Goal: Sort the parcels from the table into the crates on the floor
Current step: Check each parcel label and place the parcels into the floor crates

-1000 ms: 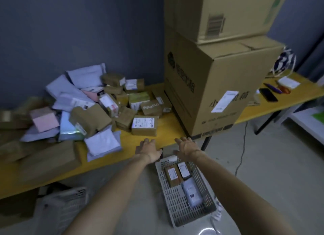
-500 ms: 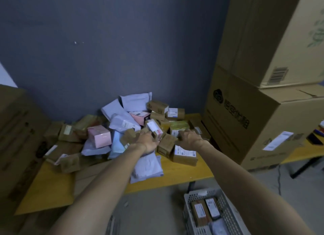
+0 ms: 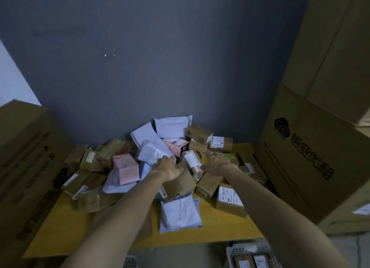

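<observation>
The parcels lie heaped on the table, squeezed between big boxes. The left hand lies flat, fingers on a white bag. The right hand is spread over the heap. A crate sits under the front edge.

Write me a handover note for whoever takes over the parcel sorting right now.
Left hand: open, fingertips on a white mailer in the pile.
Right hand: open above small brown boxes, holding nothing.
Done: a few parcels lie in the grey crate.
Left: most of the pile lies heaped on the yellow table.
</observation>
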